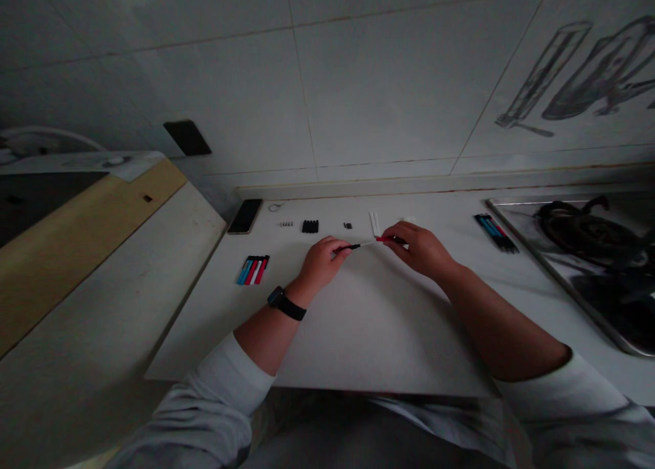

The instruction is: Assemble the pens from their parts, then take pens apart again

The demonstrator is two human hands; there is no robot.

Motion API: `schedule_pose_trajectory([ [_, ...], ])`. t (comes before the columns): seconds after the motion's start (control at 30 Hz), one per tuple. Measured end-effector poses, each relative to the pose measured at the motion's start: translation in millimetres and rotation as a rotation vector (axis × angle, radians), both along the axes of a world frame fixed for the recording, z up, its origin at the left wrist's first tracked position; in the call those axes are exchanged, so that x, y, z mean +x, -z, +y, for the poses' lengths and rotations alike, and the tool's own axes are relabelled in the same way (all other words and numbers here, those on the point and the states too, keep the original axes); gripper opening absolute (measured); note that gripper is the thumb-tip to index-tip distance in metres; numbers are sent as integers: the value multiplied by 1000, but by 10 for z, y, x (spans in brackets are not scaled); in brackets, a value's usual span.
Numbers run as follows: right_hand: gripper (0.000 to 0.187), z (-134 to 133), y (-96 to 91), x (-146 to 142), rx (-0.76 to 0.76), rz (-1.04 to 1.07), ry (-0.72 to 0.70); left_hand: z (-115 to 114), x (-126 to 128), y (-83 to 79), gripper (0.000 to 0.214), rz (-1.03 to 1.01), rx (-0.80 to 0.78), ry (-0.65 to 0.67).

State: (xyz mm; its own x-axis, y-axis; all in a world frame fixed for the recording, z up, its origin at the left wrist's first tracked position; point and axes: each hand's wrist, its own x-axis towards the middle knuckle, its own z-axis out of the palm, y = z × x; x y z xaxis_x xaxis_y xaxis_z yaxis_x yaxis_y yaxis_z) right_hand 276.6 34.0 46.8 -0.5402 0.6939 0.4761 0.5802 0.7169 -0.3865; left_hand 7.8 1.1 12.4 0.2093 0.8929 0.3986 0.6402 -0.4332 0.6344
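My left hand (325,258) pinches a small black pen part (352,247). From its tip a thin pale refill (368,243) runs across to a red pen barrel (379,239), which my right hand (417,247) holds between closed fingers. The refill bridges the two parts, and its ends are hidden. Just behind my right hand lie several white refills (374,223). Along the same row are tiny dark parts (348,226), a group of black pen grips (310,226) and several small springs (286,224). Blue, red and white pen barrels (252,270) lie side by side left of my left hand.
A phone (245,216) lies at the back left of the white counter (379,339), near a thin ring-like item (276,207). Several pens (496,233) rest at the right, beside a metal-edged gas stove (557,271). A large box-like appliance (127,250) stands at the left.
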Motion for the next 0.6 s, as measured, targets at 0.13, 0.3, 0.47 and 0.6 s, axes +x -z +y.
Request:
schedule_pose_trajectory([
  [0.13, 22, 3, 3, 5, -2, -1, 6, 8, -3, 8, 13, 6, 3, -8],
  [0.3, 21, 4, 0, 10, 13, -2, 12, 18, -8, 18, 13, -5, 18, -22],
  [0.47, 20, 18, 5, 20, 49, -4, 47, 23, -25, 26, 12, -11, 43, -24],
  [0.6, 21, 34, 20, 26, 60, -13, 67, 27, -33, 44, 11, -14, 46, -29],
])
